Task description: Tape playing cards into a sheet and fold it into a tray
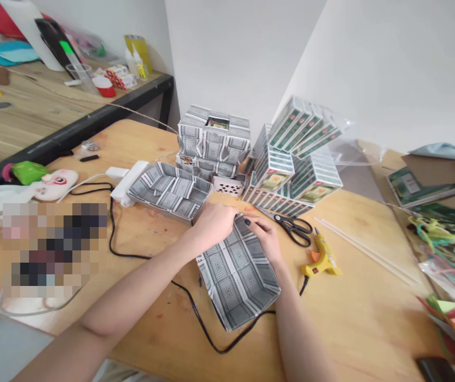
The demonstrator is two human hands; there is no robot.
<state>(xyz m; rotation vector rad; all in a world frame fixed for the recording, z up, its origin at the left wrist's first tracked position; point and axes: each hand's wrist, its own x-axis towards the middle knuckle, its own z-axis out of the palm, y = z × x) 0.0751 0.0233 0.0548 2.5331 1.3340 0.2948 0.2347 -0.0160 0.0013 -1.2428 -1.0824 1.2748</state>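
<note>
A tray made of patterned playing cards is tilted above the table, its open side toward me. At its far end my left hand is closed on the rim, with the fingertips partly hidden. My right hand grips the right wall near the same far corner, its dark-nailed thumb on the edge. A second card tray lies just beyond my left hand. Behind it stands a larger structure of folded cards, with a loose card showing black pips at its foot.
Stacked green card boxes stand behind my right hand. Black-handled scissors, a yellow glue gun and glue sticks lie to the right. A black cable runs beneath the held tray. A white power strip sits left.
</note>
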